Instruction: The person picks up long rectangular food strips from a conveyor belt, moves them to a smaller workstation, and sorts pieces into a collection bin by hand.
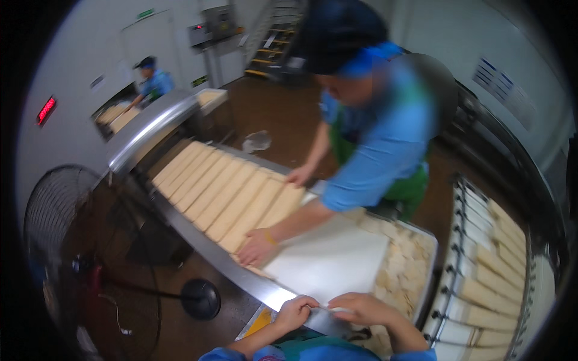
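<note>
My left hand [296,311] is at the near steel edge of the conveyor table, its fingers curled inward. Close by on the right is my right hand [361,308], its fingers pointing towards the left one. A small thin thing may lie between the fingertips; blur hides whether either hand grips it. Beyond my hands runs a white conveyor belt [334,257]. Further along it, long pale dough-like slabs [226,189] lie side by side in a row. Across the belt a co-worker [375,149] has one hand at each end of the nearest slab.
A white-rimmed bin [434,252] of pale broken pieces [402,261] stands at the belt's right end. Further right, a second conveyor [492,293] carries more slabs. A pedestal fan [58,212] stands at left. Another person [156,81] works at a far wall opening.
</note>
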